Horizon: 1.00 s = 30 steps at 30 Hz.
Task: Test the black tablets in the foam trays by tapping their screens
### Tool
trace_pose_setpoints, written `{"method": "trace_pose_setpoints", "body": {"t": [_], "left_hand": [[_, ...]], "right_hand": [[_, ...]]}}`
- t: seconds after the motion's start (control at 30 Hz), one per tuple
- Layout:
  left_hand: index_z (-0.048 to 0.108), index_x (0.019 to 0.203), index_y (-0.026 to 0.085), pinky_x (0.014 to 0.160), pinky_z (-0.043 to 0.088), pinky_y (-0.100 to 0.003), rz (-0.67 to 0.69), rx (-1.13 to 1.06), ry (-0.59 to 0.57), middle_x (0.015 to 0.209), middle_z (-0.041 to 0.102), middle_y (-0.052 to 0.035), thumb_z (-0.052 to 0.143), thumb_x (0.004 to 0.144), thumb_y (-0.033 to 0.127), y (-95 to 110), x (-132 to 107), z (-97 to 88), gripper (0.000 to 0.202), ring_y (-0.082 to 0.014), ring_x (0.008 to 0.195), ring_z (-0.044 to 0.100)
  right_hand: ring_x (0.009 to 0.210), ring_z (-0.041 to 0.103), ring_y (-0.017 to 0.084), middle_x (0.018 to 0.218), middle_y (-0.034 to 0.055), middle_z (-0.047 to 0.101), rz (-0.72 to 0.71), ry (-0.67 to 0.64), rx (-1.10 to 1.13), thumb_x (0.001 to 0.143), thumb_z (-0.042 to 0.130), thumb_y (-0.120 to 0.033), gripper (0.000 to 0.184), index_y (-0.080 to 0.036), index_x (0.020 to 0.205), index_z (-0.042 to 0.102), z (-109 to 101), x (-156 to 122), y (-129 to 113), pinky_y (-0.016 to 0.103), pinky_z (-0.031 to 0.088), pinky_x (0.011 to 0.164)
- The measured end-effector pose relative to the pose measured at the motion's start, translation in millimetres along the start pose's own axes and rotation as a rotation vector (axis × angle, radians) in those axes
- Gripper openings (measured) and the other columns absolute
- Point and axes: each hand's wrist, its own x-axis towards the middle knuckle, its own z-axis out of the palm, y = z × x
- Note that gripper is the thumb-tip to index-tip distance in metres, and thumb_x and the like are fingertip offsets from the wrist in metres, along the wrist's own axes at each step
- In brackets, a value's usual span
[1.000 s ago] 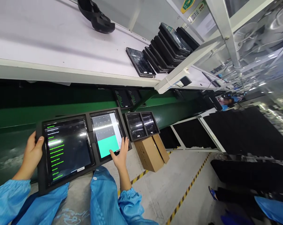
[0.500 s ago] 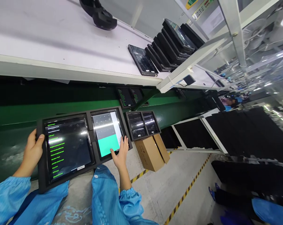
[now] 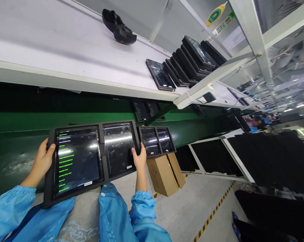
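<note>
A black tray (image 3: 103, 159) with two tablets side by side is held above my lap, slightly tilted. My left hand (image 3: 41, 163) grips its left edge, thumb on the front and fingers behind. At the right edge, my right hand (image 3: 141, 159) is closed on the tray, its thumb reaching over the right tablet's screen. Green and white text lines run down the left tablet (image 3: 78, 161). The right tablet (image 3: 119, 146) has a dark screen with thin light lines along its edges and glare across it. Both carry a small white label at the bottom.
Another two-tablet tray (image 3: 158, 141) lies just right, above a cardboard box (image 3: 164, 174). A further pair (image 3: 141, 111) showing green text sits on the green conveyor (image 3: 101, 116). Stacked tablets (image 3: 189, 64) and a black object (image 3: 119, 27) rest on the white shelf (image 3: 73, 57).
The right tablet's screen has gone from grey, white and green blocks to dark. My right hand has moved off the screen to the tray's right edge. The view has shifted slightly.
</note>
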Motion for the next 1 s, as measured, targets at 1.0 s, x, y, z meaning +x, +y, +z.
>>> {"method": "trace_pose_setpoints", "body": {"t": [1.0], "left_hand": [[0.046,0.144,0.019,0.118,0.036,-0.051,-0.038,-0.042,0.03,0.144,0.052,-0.0123,0.052,0.088,0.062,-8.5,0.3,4.1,0.071,-0.032,0.128,0.052]], "right_hand": [[0.131,0.054,0.033,0.141,0.0212,0.057,-0.051,-0.103,-0.016,0.085,0.058,-0.052,0.074,-0.008,0.144,0.048,38.3,107.1,-50.1,0.047,0.042,0.109]]}}
